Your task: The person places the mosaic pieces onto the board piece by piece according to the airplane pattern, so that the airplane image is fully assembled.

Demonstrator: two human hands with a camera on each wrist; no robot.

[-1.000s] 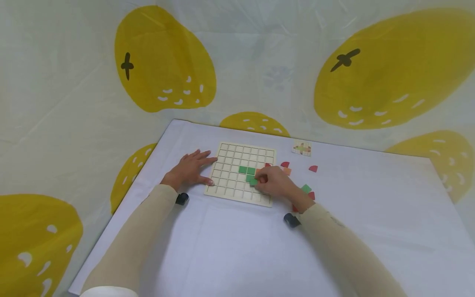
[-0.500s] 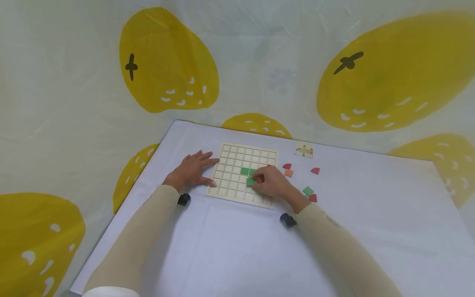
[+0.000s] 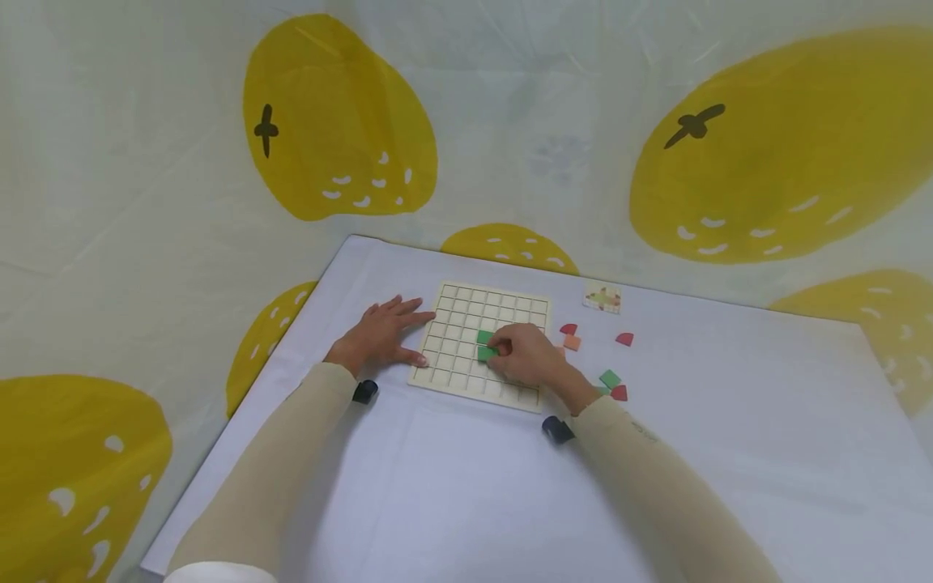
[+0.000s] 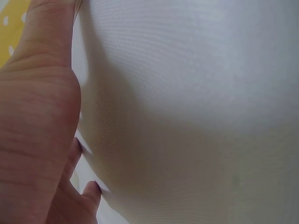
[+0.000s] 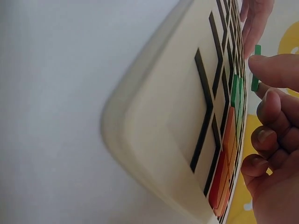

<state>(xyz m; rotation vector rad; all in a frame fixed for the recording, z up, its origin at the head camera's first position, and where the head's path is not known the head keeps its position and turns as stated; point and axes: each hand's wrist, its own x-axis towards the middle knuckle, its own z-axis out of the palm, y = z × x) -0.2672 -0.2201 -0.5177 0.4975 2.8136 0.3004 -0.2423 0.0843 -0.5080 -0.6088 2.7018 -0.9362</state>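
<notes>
A pale wooden board [image 3: 470, 385] marked with a square grid lies on the white-covered table. At its left edge my left hand [image 3: 379, 334] rests with fingers spread, fingertips and thumb touching the board. Over the board's right half, my right hand [image 3: 528, 355] pinches a green square tile [image 5: 256, 67] between thumb and finger, raised off the grid in the right wrist view. Green tiles [image 5: 234, 91], orange tiles [image 5: 229, 135] and a red piece [image 5: 217, 189] sit in the grid; in the head view the right hand hides most of them.
Right of the board lie loose red quarter-circle pieces [image 3: 624, 339], an orange square [image 3: 573, 342] and a green square [image 3: 610, 378]. A small pattern card [image 3: 602, 297] lies near the table's back edge. A fabric wall with yellow fruit prints rises behind.
The right hand has moved left across the board with the green tile. The left hand keeps its place at the board's edge. The head view has shifted slightly.
</notes>
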